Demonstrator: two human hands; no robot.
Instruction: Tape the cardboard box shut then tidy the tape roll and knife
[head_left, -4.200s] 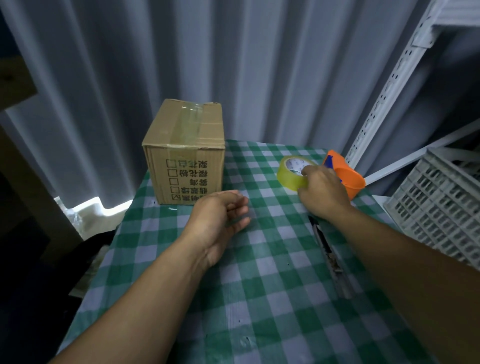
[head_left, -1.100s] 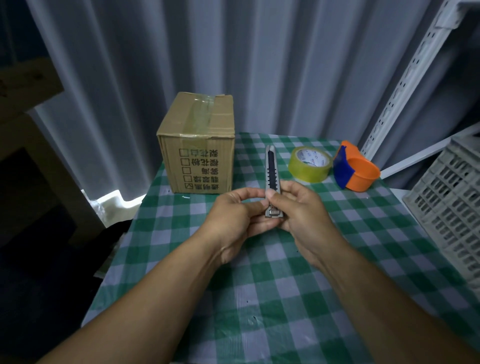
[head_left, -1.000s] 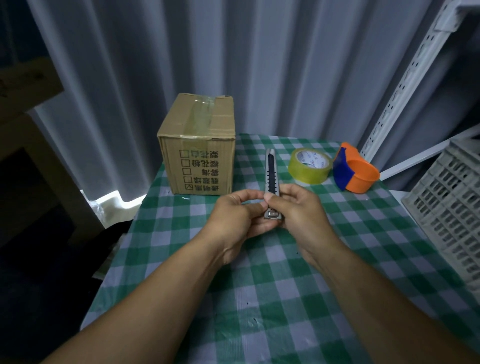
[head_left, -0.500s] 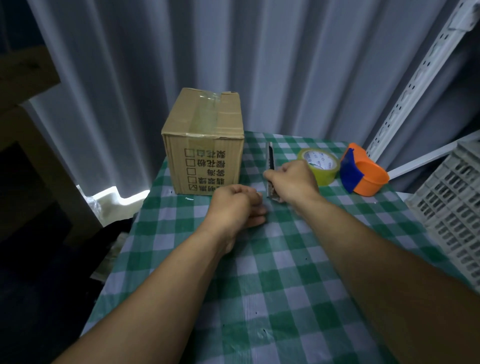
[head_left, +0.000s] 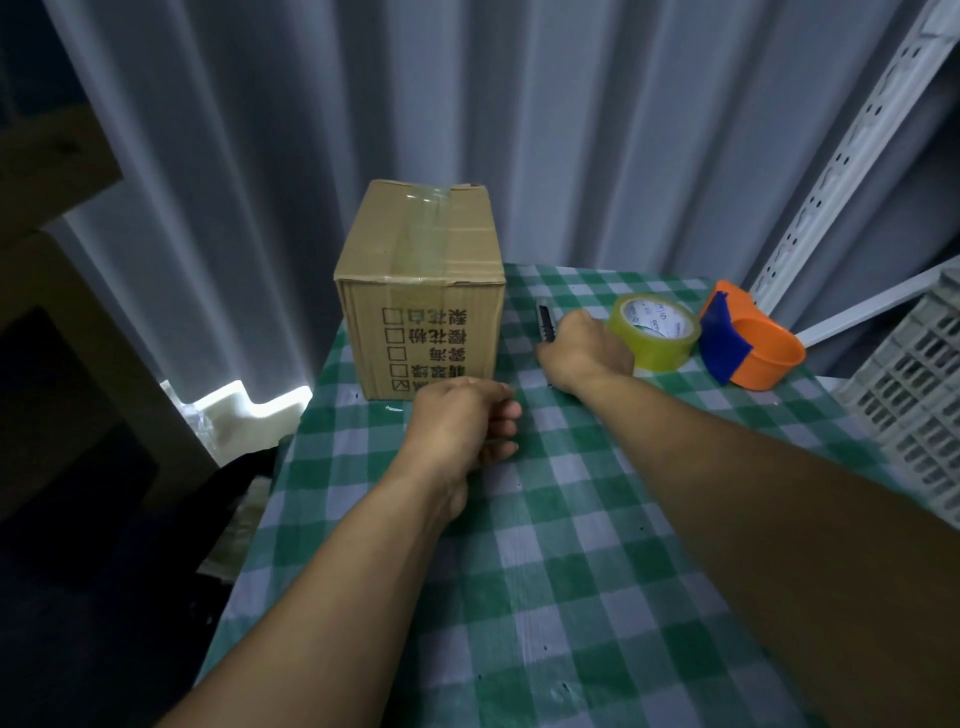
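right hand (head_left: 584, 349) fingers hidden, apparently clamped on knife (head_left: 544, 322), between box (head_left: 423, 291) and tape (head_left: 653, 331) | left hand (head_left: 460, 423) loosely curled, empty | knife: light, stiff, slim; grip body, not blade

I take this for a storeroom or makeshift packing corner, though the light is dim. At twelve o'clock a corrugated metal wall (head_left: 571, 130) closes the space. At two o'clock I see slotted white shelving uprights (head_left: 852, 140), at three o'clock a perforated plastic crate (head_left: 914, 395). A green checked cloth (head_left: 571, 571) covers the work table, with a taped cardboard box (head_left: 421, 291) on it.
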